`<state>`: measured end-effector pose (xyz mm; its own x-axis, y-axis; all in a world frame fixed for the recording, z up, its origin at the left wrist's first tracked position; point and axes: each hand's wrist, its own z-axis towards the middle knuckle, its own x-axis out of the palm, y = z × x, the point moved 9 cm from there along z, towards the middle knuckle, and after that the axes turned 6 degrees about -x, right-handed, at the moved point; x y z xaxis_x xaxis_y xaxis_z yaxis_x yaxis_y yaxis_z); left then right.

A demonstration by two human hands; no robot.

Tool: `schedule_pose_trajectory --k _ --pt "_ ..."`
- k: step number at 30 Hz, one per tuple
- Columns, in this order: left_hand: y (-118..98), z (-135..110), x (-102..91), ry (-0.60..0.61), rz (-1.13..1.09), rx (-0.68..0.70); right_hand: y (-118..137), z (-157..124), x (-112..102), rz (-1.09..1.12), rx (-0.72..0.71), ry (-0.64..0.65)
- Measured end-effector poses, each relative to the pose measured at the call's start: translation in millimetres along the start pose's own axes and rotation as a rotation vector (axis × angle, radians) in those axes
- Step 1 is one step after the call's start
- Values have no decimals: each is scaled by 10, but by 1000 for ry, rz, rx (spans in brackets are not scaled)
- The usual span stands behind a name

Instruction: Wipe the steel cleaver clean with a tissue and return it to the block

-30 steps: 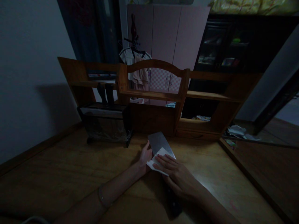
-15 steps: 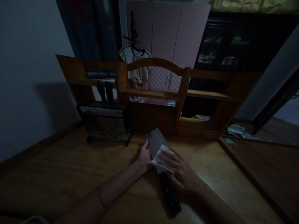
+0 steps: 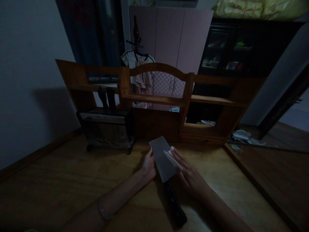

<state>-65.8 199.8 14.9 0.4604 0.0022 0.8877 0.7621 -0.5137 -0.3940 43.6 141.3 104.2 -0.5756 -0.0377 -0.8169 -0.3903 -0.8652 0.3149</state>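
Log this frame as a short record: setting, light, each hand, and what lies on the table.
setting: wooden table with a wooden shelf unit along its back
light: dim
cleaver: lies flat on the table, blade pointing away from the person, dark handle toward them
left hand: rests against the blade's left edge
right hand: fingers extended, pressing a white tissue on the blade's right side
nearby: knife rack with two dark handles sticking up, at the back left
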Motion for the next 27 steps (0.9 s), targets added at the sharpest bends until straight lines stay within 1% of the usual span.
schedule_pose_trajectory --k 4,6,7,9,12,14,16,19,25,27 --pt "20 -9 114 77 5 -19 -162 -43 -144 -32 76 -126" --pt "43 -12 146 119 30 -37 -148 -42 -171 -31 81 -144" --pt "53 -12 141 128 47 -45 -105 -29 -159 -24 71 -131" --pt "72 -8 94 125 67 -58 31 10 -83 -5 34 -64" --pt "79 11 -18 94 57 -62 250 53 96 -6 -38 73" --pt "80 31 -77 71 58 -63 312 52 202 -23 -61 145" --pt "78 51 -98 56 65 -62 285 38 268 -48 -46 187" --pt "74 63 -35 86 40 -59 172 16 280 -85 3 201" --pt "91 28 114 160 65 -60 -9 7 166 -130 60 129" --pt "124 2 181 208 100 -79 -80 -6 142 -148 83 102"
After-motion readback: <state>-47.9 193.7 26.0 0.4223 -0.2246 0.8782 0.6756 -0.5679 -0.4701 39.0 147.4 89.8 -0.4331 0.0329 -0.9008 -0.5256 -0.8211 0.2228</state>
